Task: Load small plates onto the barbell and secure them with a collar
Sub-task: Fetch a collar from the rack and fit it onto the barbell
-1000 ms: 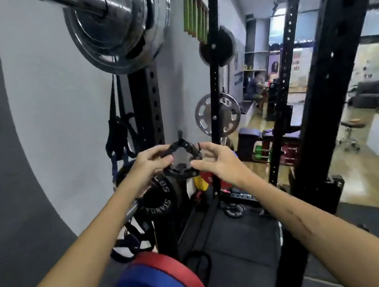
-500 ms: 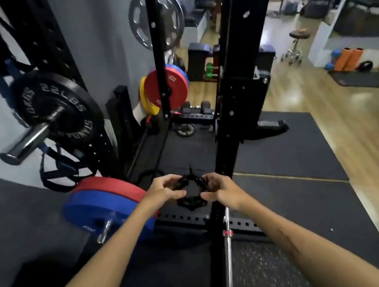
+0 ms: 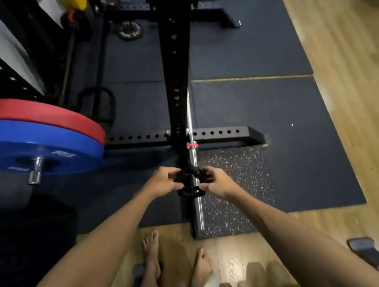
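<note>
The black collar [image 3: 189,181] is held in the air between both hands, in front of the person at the middle of the view. The left hand [image 3: 165,181] grips its left side with bent fingers, and the right hand [image 3: 213,181] grips its right side in the same way. Whether the collar's clamp is open I cannot tell, because of blur. Directly below the collar a bare steel barbell sleeve [image 3: 197,192] lies on a speckled mat [image 3: 239,185], passing beside a black rack post [image 3: 175,70]. To the left, a blue plate [image 3: 26,144] and a red plate [image 3: 33,112] sit together on another bar end. The person's 2 bare feet [image 3: 176,259] stand on the wooden floor [image 3: 363,87].
</note>
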